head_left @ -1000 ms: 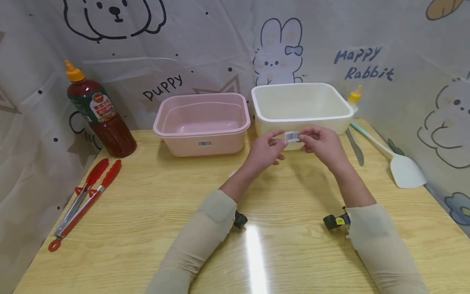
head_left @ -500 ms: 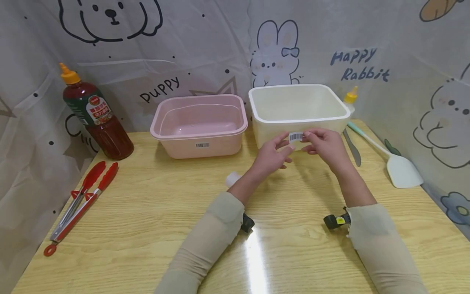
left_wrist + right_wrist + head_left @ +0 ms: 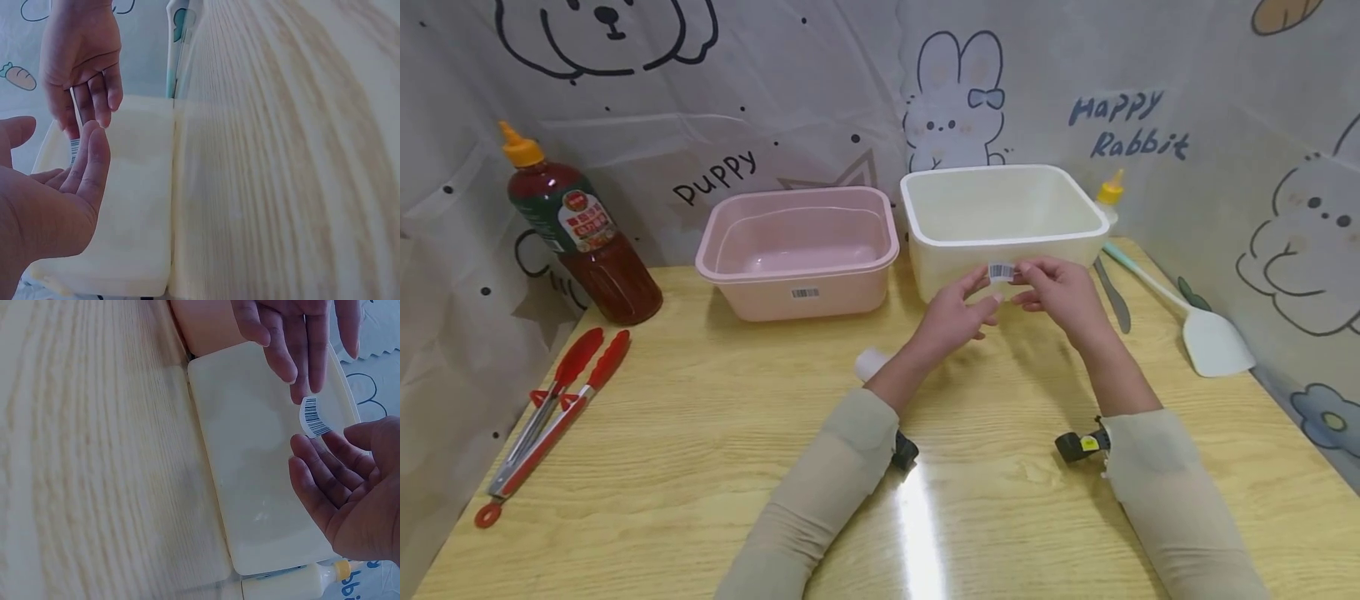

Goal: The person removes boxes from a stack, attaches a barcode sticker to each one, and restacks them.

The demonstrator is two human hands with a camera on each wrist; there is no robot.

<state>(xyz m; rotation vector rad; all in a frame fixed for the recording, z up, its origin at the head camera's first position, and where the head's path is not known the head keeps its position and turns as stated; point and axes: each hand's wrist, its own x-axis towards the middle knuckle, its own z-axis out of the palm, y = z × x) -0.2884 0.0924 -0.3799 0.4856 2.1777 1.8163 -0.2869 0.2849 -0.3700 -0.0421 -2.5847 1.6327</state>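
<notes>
A small white barcode sticker (image 3: pixel 1001 272) is held up in front of the cream-white basin (image 3: pixel 955 258). My right hand (image 3: pixel 1060 296) pinches its right end between thumb and index finger. In the right wrist view the barcode sticker (image 3: pixel 312 417) is bent into a curve. My left hand (image 3: pixel 951 321) has its fingers stretched towards the sticker's left end, fingertips at its edge. The left thumb stands apart below, and whether those fingertips touch the sticker is hard to tell.
Left of the cream basin stands a pink basin (image 3: pixel 801 296) bearing a barcode label. Red tongs (image 3: pixel 553 421) and a sauce bottle (image 3: pixel 580 233) are at left. A knife (image 3: pixel 1112 296), spatula (image 3: pixel 1213 337) and yellow-capped bottle (image 3: pixel 1108 196) are at right. A whitish object (image 3: pixel 871 363) lies partly behind the left forearm.
My left thumb has come away from the sticker and dropped below it. The left hand has shifted slightly right, uncovering more of the whitish object. The right hand keeps its pinch.
</notes>
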